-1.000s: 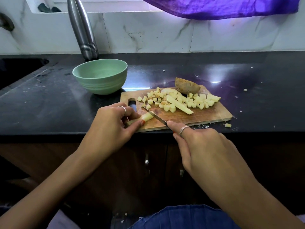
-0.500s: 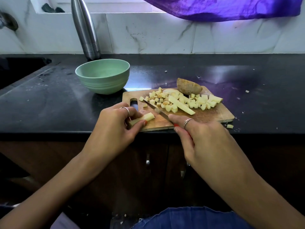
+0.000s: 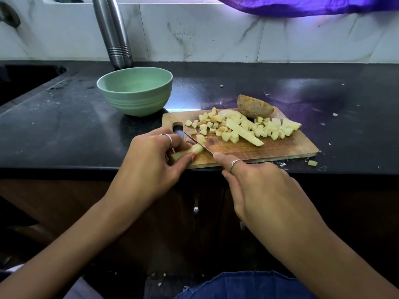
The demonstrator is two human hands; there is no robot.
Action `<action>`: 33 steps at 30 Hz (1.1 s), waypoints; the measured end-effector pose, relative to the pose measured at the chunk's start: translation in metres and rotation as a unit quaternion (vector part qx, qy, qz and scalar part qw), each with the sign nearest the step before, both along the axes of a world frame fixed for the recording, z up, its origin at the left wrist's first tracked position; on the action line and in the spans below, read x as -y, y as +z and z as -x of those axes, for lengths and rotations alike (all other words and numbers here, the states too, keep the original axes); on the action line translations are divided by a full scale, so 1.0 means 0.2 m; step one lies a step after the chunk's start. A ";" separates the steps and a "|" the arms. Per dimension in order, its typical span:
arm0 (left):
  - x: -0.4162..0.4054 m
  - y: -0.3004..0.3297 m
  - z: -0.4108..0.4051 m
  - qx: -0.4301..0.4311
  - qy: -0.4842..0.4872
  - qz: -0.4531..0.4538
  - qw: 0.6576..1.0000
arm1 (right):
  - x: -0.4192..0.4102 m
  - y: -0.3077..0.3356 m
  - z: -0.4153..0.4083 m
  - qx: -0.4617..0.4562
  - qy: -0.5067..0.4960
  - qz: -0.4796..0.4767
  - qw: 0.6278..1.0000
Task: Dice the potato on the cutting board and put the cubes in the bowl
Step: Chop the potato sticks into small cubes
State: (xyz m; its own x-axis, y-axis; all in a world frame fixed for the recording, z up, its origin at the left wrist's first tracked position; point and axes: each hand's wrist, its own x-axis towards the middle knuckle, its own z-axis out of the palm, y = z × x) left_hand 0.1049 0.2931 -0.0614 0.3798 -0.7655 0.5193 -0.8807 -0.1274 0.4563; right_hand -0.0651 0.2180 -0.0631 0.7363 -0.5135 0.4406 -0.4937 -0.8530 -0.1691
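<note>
While pinched, potato strip pale, seemingly half-cut

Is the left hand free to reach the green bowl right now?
Probably not yet: the left hand is pinching a potato strip under the knife blade. The path to the green bowl past the wooden cutting board looks open otherwise.

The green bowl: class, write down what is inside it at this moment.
The green bowl shows only bare inner wall; no cubes are visible in it. Its near rim hides the very bottom. The potato cubes all lie on the cutting board.
</note>
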 end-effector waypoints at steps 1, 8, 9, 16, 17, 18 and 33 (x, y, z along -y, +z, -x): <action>0.00 0.00 0.00 0.001 0.001 0.003 1.000 | 0.01 0.01 -0.01 -0.005 -0.002 -0.002 1.000; 0.01 -0.01 0.01 0.007 0.007 0.008 1.000 | 0.04 0.03 0.04 0.072 0.006 -0.042 0.997; 0.01 -0.01 0.01 0.010 0.008 0.008 1.000 | 0.03 0.04 0.04 0.078 0.008 -0.040 0.996; 0.02 -0.01 0.01 0.014 0.005 -0.002 1.000 | -0.02 0.00 0.05 0.045 0.027 -0.049 0.997; 0.02 -0.01 0.01 0.016 0.004 -0.003 1.000 | -0.01 0.00 0.05 0.049 0.034 -0.063 0.996; 0.02 -0.01 0.00 0.017 0.003 -0.003 1.000 | -0.01 0.00 0.05 0.054 0.038 -0.078 0.995; 0.00 0.00 0.04 0.029 0.007 -0.009 1.000 | 0.00 0.01 0.01 -0.026 -0.036 0.021 0.999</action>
